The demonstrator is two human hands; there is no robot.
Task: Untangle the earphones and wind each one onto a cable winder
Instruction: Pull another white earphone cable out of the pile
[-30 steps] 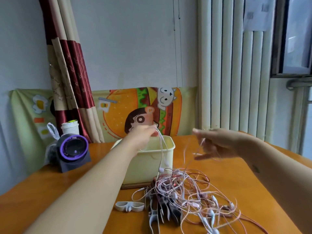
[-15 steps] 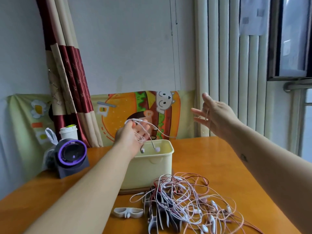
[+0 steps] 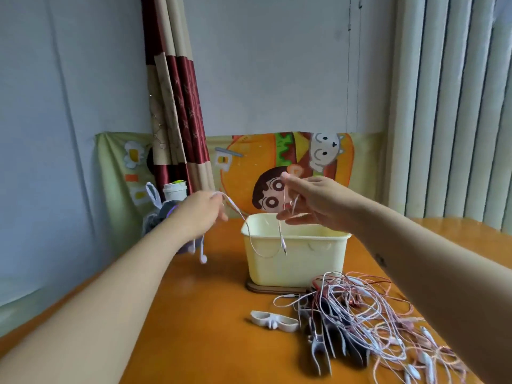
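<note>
A white earphone [image 3: 250, 239] hangs in the air between both hands, above the table. My left hand [image 3: 201, 213] grips one end of it, and its earbuds [image 3: 203, 257] dangle below that hand. My right hand [image 3: 307, 202] pinches the cable farther along, with the plug end [image 3: 283, 246] hanging in front of the cream box [image 3: 297, 261]. A tangled heap of white and pink earphones [image 3: 371, 320] lies on the table at the lower right. A white cable winder [image 3: 274, 321] lies left of the heap, with several more winders [image 3: 324, 347] under it.
The orange wooden table [image 3: 210, 314] carries the cream box on a wooden base. A purple-rimmed gadget [image 3: 166, 214] and a white cup [image 3: 174, 189] stand at the back left by the curtain. A cartoon cloth covers the back wall.
The right hand has come down and left toward the left hand and now pinches the cable. The left hand has shifted left, stretching the earphone free of the heap. The camera has swung left.
</note>
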